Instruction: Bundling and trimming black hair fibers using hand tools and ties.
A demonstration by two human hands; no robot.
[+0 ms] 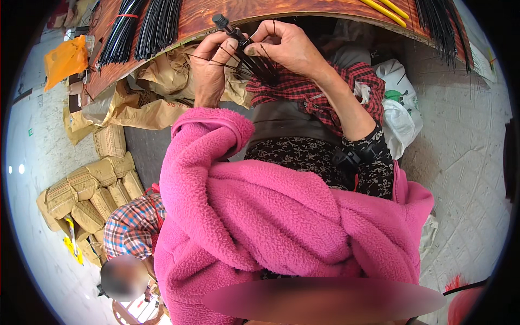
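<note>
Just past the table's near edge, my two hands work on what looks like a black umbrella frame (260,69). It has a dark knobbed end pointing up to the left, and thin black ribs fan out below toward my lap. My left hand (210,67) is closed round the shaft just under the knob, with thumb and fingers against it. My right hand (290,47) pinches at the hub where the ribs meet, and a thin rib end shows by its fingers. The fingertips partly hide the joint.
Bundles of thin black rods (158,27) lie on the brown wooden table (238,12), beside yellow rods (385,11). Brown paper sacks (146,111) hang below its edge. Stacked wrapped bundles (92,187) and a person in a checked shirt (132,227) are at the left.
</note>
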